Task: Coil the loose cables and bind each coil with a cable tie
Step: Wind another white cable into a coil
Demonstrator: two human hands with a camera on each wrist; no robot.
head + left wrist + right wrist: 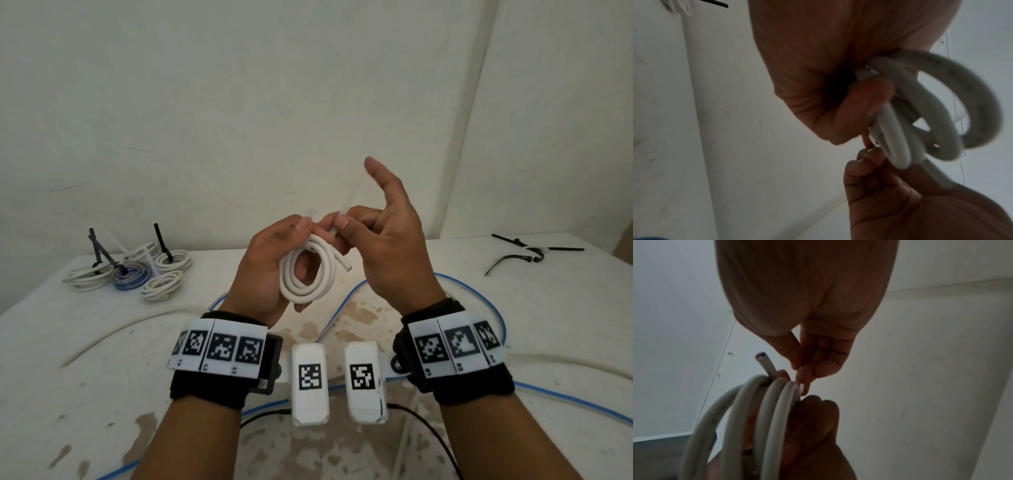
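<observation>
My left hand [263, 270] grips the white cable coil [308, 274], held up above the table's [51, 342] middle. My right hand [383, 246], just beside it, pinches a clear cable tie [343, 214] at the coil's top, index finger raised.

Cable tie [343, 214] translucent, faint, indistinct.

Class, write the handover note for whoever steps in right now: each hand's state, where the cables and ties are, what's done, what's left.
Left hand grips the white coil, held above the table.
Right hand pinches a pale cable tie at the coil's top; whether it is locked cannot be seen.
Done: five tied coils sit far left.
Left: finish this tie, then coil the loose blue cable and loose white cable.
Spare black ties lie far right.
</observation>
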